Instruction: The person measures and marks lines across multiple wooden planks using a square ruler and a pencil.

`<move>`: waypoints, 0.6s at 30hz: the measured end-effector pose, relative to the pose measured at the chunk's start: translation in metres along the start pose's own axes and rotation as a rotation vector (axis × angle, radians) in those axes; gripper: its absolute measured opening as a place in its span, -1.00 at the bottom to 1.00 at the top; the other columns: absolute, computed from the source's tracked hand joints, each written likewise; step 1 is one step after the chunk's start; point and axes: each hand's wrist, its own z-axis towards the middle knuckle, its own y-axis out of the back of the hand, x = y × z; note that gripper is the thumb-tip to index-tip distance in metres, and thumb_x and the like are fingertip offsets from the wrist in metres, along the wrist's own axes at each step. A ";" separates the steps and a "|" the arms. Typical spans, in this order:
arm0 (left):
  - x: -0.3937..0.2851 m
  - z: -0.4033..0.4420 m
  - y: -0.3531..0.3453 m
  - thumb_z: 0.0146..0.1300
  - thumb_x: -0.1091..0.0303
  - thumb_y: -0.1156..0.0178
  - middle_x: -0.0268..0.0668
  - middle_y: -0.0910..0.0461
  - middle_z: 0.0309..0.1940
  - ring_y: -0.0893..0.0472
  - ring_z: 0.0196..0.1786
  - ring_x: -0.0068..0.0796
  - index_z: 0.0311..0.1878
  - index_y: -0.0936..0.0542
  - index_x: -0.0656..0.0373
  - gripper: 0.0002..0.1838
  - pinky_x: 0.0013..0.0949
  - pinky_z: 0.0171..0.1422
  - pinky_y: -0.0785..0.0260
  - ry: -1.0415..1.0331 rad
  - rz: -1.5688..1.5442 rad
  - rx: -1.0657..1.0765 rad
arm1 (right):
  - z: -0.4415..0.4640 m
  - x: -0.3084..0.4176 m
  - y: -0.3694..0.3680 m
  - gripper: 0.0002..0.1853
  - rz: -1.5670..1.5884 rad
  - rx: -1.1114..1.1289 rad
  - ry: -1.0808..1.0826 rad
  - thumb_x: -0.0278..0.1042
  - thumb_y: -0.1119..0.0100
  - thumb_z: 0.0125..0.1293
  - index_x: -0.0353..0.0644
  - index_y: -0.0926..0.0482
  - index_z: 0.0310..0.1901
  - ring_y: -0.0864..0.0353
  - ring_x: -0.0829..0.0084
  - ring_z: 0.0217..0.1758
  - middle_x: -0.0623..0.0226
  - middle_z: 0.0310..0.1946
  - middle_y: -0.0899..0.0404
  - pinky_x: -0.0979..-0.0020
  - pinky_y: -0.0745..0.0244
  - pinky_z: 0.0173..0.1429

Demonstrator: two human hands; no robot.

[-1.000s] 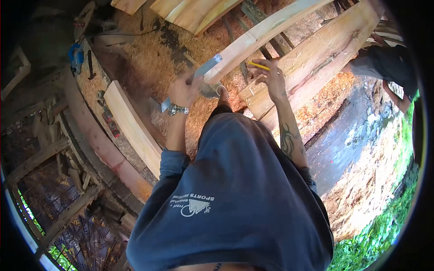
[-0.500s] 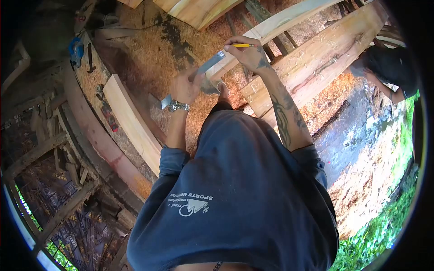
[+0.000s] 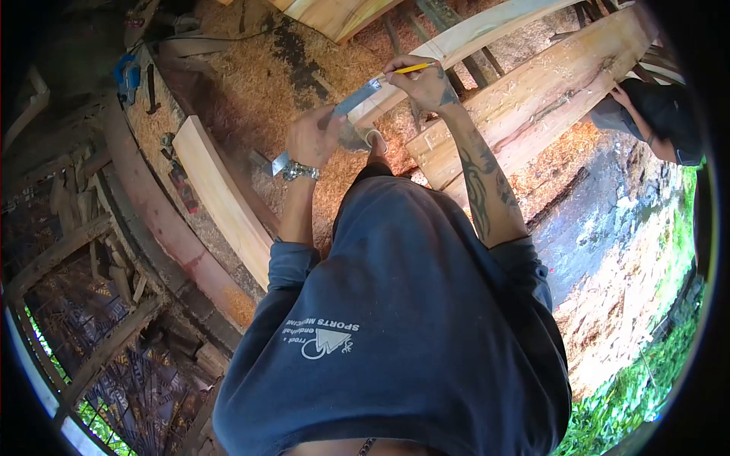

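Note:
My left hand [image 3: 310, 140] is closed around a flat metal ruler [image 3: 356, 99], and a wristwatch [image 3: 301, 170] sits on that wrist. The ruler's far end lies on or just over the near end of a long curved timber [image 3: 487, 36]; contact is hard to make out. One short end of the ruler shows beside the watch. In my right hand [image 3: 426, 85] a yellow pencil [image 3: 414, 68] is pinched, close to the ruler's far end and above the same timber.
A wide plank [image 3: 532, 99] lies to the right, with another person [image 3: 658, 118] beyond it. On the left are a pale curved board [image 3: 220, 194], a blue power tool [image 3: 129, 76] and a hammer [image 3: 151, 90]. Wood shavings [image 3: 251, 83] cover the ground.
My right hand and pencil have shifted slightly right, and the pencil is tilted more. The ruler's far end has moved slightly up. The other person's arm has moved up toward the wide plank.

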 end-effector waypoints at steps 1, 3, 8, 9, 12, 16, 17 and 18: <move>-0.002 0.000 0.001 0.29 -0.01 -0.38 0.00 -0.78 -0.13 -0.77 -0.11 0.05 0.03 -0.81 0.10 -0.58 -0.06 -0.02 -0.61 0.015 0.002 0.006 | 0.000 -0.001 0.000 -0.77 -0.011 0.008 0.000 -0.21 -0.38 0.36 -0.21 -0.73 -0.13 -0.55 0.61 -0.29 0.42 -0.37 -0.69 0.43 -0.50 -0.12; -0.003 -0.001 0.001 0.29 -0.01 -0.37 -0.01 -0.78 -0.12 -0.77 -0.10 0.05 0.04 -0.81 0.09 -0.58 -0.05 -0.01 -0.60 0.031 0.012 0.014 | 0.000 -0.002 0.001 -0.76 -0.033 0.025 -0.001 -0.21 -0.37 0.36 -0.21 -0.73 -0.12 -0.55 0.60 -0.29 0.41 -0.37 -0.69 0.44 -0.50 -0.12; 0.002 0.000 -0.002 0.30 -0.03 -0.36 -0.01 -0.77 -0.08 -0.76 -0.05 0.05 0.07 -0.81 0.08 -0.56 -0.04 0.05 -0.60 0.019 0.007 0.017 | 0.001 -0.008 0.001 -0.76 -0.076 0.028 0.074 -0.20 -0.37 0.35 -0.19 -0.73 -0.12 -0.56 0.58 -0.29 0.41 -0.35 -0.69 0.43 -0.51 -0.13; 0.004 -0.001 -0.003 0.30 -0.01 -0.38 0.00 -0.78 -0.15 -0.78 -0.10 0.03 0.07 -0.81 0.09 -0.56 -0.06 0.02 -0.61 -0.006 0.015 -0.011 | 0.000 -0.007 0.001 -0.76 -0.081 0.023 0.089 -0.19 -0.36 0.35 -0.19 -0.73 -0.12 -0.56 0.58 -0.28 0.41 -0.34 -0.69 0.43 -0.51 -0.13; 0.008 -0.001 -0.007 0.30 0.01 -0.42 0.03 -0.80 -0.28 -0.81 -0.18 -0.01 0.09 -0.80 0.13 -0.55 -0.10 -0.04 -0.64 -0.049 0.041 -0.063 | -0.003 -0.004 0.004 -0.77 -0.110 0.028 0.048 -0.21 -0.35 0.33 -0.18 -0.73 -0.12 -0.62 0.53 -0.26 0.37 -0.33 -0.71 0.39 -0.54 -0.11; 0.005 -0.002 -0.007 0.29 -0.01 -0.43 0.03 -0.80 -0.28 -0.82 -0.17 -0.02 0.09 -0.80 0.13 -0.54 -0.11 -0.03 -0.64 -0.008 0.060 -0.055 | -0.001 -0.006 0.006 -0.77 -0.153 0.066 0.100 -0.23 -0.33 0.29 -0.19 -0.73 -0.14 -0.69 0.41 -0.23 0.28 -0.31 -0.74 0.33 -0.59 -0.08; 0.003 -0.002 -0.007 0.29 -0.02 -0.43 0.03 -0.80 -0.28 -0.82 -0.17 -0.03 0.08 -0.80 0.12 -0.54 -0.11 -0.03 -0.64 0.006 0.058 -0.053 | 0.000 -0.010 0.005 -0.77 -0.164 0.062 0.111 -0.24 -0.33 0.29 -0.19 -0.73 -0.14 -0.71 0.38 -0.23 0.25 -0.30 -0.74 0.31 -0.60 -0.08; 0.005 -0.001 -0.009 0.29 -0.03 -0.44 0.03 -0.80 -0.29 -0.82 -0.17 -0.03 0.08 -0.80 0.13 -0.54 -0.11 -0.03 -0.64 0.000 0.054 -0.053 | 0.001 -0.012 0.004 -0.77 -0.175 0.056 0.120 -0.24 -0.33 0.28 -0.19 -0.73 -0.15 -0.72 0.34 -0.22 0.23 -0.30 -0.75 0.29 -0.61 -0.07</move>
